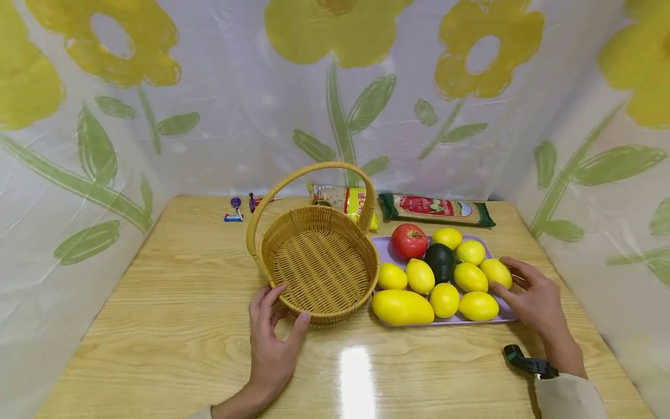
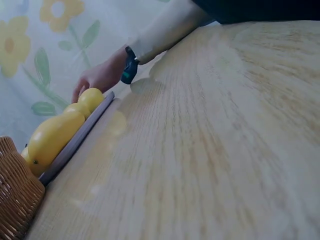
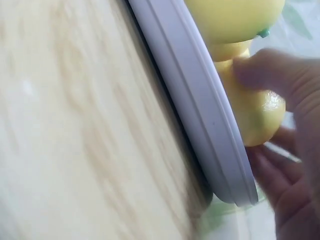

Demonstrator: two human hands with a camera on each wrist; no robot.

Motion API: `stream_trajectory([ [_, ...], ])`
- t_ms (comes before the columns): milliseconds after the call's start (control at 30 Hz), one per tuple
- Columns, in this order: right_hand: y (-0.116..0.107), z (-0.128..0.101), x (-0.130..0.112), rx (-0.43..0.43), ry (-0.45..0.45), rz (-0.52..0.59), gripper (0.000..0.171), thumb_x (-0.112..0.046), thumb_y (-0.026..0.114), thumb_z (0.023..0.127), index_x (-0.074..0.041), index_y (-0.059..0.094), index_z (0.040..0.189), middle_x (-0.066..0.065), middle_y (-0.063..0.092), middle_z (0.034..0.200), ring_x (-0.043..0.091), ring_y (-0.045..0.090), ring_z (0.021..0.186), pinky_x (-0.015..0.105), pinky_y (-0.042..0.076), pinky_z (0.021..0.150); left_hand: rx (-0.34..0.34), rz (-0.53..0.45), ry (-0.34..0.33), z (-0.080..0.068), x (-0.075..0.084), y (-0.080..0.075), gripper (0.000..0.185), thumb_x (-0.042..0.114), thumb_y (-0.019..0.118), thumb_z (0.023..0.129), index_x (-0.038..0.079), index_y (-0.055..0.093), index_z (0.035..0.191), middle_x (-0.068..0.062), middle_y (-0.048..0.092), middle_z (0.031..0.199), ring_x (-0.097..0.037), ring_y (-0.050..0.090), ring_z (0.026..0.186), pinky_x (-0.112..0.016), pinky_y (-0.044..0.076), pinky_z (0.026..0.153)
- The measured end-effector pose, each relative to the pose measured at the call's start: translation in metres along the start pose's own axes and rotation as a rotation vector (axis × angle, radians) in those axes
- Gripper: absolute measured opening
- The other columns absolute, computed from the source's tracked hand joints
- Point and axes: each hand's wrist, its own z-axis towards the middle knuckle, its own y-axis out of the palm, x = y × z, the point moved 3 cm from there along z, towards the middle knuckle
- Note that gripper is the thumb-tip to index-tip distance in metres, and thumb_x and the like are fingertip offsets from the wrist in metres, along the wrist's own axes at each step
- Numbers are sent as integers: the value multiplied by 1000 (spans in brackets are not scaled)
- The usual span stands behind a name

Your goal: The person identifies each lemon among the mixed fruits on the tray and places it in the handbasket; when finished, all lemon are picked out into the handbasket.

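Wooden table [image 1: 173, 326] runs under everything, w/ flower-print sheeting [image 1: 220, 105] hung round 3 sides. Biggest thing on it is the wicker basket [image 1: 319, 265], sitting mid-table, handle arched up, nothing inside. Just right of it, nearly touching, is the lilac tray [image 1: 384, 247] w/ 1 tomato [image 1: 409, 241], 1 avocado [image 1: 441, 262], 1 long yellow mango [image 1: 402, 307] at the front left, plus 7 lemons around them. Behind the tray, along the back edge, lies a green packet [image 1: 437, 210]; a yellow packet [image 1: 345, 201] sits behind the basket, and a few small sweets [image 1: 234, 209] are off to the back left. My left hand [image 1: 272, 343] rests at the basket's near rim, fingers spread & fairly straight, thumb touching the weave, not curled round anything. My right hand [image 1: 531, 297] is at the tray's right end, fingers loosely bent, tips touching the far-right lemon [image 1: 496, 272]; in the right wrist view my fingertips [image 3: 260, 65] sit on that lemon [image 3: 255, 115] above the tray rim [image 3: 200, 110], but I can't tell if it's a firm pinch. Black wrist strap [image 1: 526, 362] shows by my right cuff.
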Motion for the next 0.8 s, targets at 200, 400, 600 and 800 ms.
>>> stream_trajectory([
  [200, -3, 0, 1, 58, 30, 24, 57, -4, 88, 92, 4, 66, 143, 8, 74, 131, -23, 54, 111, -3, 48, 90, -4, -62, 26, 2, -2, 0, 59, 3, 73, 104, 12, 52, 158, -21, 23, 175, -43, 38, 156, -25, 42, 128],
  [400, -21, 6, -37, 82, 38, 439, 53, 13, 75, 96, 9, 61, 147, -13, 72, 129, 1, 68, 114, 5, 56, 94, 27, -79, 6, 0, -1, 1, 53, 1, 71, 105, 4, 56, 155, -19, 23, 177, -48, 44, 151, -21, 43, 124],
  [600, -8, 34, -120, -303, -173, 524, 55, 18, 68, 97, 5, 59, 149, 7, 67, 145, 13, 71, 119, 17, 61, 97, 46, -86, 15, 0, -1, 0, 54, 0, 71, 104, 6, 56, 156, -20, 25, 176, -48, 45, 151, -22, 44, 124],
  [800, 44, 51, -185, -679, -331, 416, 51, 1, 77, 101, -11, 64, 149, 6, 69, 144, 17, 72, 122, 25, 62, 103, 43, -85, 11, 0, -2, -3, 57, 0, 73, 103, 8, 56, 157, -20, 25, 175, -48, 44, 151, -21, 45, 123],
])
